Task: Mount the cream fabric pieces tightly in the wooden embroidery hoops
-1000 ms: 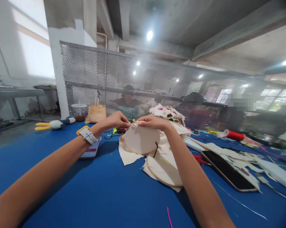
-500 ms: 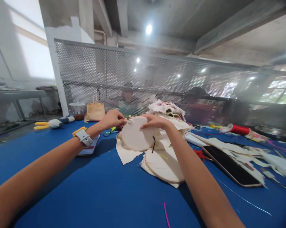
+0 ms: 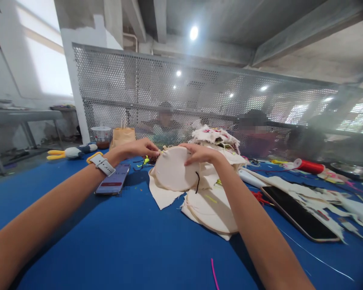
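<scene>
1. The cloth-covered hoop (image 3: 175,171) is held tilted up above the tabletop (image 3: 124,241), behind the second hoop (image 3: 210,209), which is laid flat.
2. The upper right rim is gripped by the right hand (image 3: 201,154), with the thumb pressed on the cloth face and the fingers over the edge; probably the hoop is steadied in this way.
3. The fingertips of the left hand (image 3: 145,148) are brought close together beside the small clasp (image 3: 165,149); whether something is pinched there cannot be told. This corner seems to be left free for them.
4. The phone (image 3: 113,179) is placed at the left, perhaps so that its lit screen can be seen.
5. Compared with one second ago, the hands are set wider apart: then both were met at the top rim, and more of the phone was covered by the left arm.
</scene>
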Motion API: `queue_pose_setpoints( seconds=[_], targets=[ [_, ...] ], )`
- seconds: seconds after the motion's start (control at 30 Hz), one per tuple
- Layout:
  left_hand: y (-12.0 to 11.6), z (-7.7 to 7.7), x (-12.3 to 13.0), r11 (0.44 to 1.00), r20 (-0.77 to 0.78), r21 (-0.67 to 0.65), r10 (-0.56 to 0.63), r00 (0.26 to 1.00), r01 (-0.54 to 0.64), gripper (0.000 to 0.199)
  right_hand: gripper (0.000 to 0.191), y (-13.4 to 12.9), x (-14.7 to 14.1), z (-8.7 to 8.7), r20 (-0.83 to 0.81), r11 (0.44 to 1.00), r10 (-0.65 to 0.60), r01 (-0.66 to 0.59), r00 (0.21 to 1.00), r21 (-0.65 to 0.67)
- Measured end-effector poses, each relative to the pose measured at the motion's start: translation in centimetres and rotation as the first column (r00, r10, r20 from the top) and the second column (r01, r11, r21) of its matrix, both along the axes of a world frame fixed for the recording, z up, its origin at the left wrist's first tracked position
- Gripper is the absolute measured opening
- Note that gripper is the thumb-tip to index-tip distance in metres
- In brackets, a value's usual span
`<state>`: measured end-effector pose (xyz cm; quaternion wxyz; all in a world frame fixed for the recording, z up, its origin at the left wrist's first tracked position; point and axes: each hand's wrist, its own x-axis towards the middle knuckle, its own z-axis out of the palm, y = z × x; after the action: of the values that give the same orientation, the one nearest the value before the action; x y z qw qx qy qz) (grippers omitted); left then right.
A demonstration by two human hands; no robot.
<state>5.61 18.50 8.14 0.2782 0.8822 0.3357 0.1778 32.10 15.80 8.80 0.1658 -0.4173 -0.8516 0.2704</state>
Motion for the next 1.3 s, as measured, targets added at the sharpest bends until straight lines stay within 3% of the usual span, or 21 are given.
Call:
queue_pose_setpoints(
  seconds=[0.33,0.47,0.6,0.73,0.83,0.9,1.03,1.2,1.3],
  targets=[
    [-1.4,1.2,1.0,0.971,-0.014,0.124,0.209,0.978,-0.206,0.017,0.051,0.1,-0.4,0.3,0.065,0.996,0.021,-0.027,0.998,0.089],
    [-1.6,0.8,1.3,0.973,0.07,-0.004,0.229,0.971,-0.229,0.014,0.048,0.2,-0.4,0.4,0.091,0.991,0.048,-0.059,0.995,0.12],
    [-1.7,0.6,1.3,0.969,0.13,-0.192,0.185,0.974,-0.159,0.017,0.045,0.1,-0.6,0.6,0.101,0.992,0.059,-0.07,0.993,0.105],
    [-1.5,0.3,1.2,0.966,0.137,-0.236,0.143,0.98,-0.108,0.026,0.047,0.0,-0.7,0.6,0.102,0.995,0.052,-0.061,0.993,0.084],
    [-1.1,0.4,1.1,0.975,0.102,-0.175,0.155,0.983,-0.136,0.026,0.049,-0.1,-0.8,0.6,0.112,0.996,0.027,-0.036,0.993,0.081],
    [-1.1,0.7,1.0,0.988,0.008,-0.043,0.152,0.988,-0.152,0.023,0.05,-0.3,-1.0,0.7,0.104,0.996,0.021,-0.03,0.994,0.085],
    [-1.5,1.6,1.0,0.98,-0.226,0.192,0.096,0.969,-0.052,0.016,0.049,-0.9,-1.7,1.1,0.132,0.994,0.028,-0.041,0.991,0.102],
    [-1.9,2.0,0.9,0.962,-0.226,0.251,0.167,0.96,-0.108,0.015,0.049,-1.6,-2.4,1.5,0.198,0.988,0.017,-0.047,0.98,0.148],
    [-1.5,1.5,0.8,0.965,-0.163,0.199,0.205,0.965,-0.171,0.016,0.053,-1.7,-2.5,1.6,0.207,0.986,0.021,-0.054,0.978,0.156]
  ],
)
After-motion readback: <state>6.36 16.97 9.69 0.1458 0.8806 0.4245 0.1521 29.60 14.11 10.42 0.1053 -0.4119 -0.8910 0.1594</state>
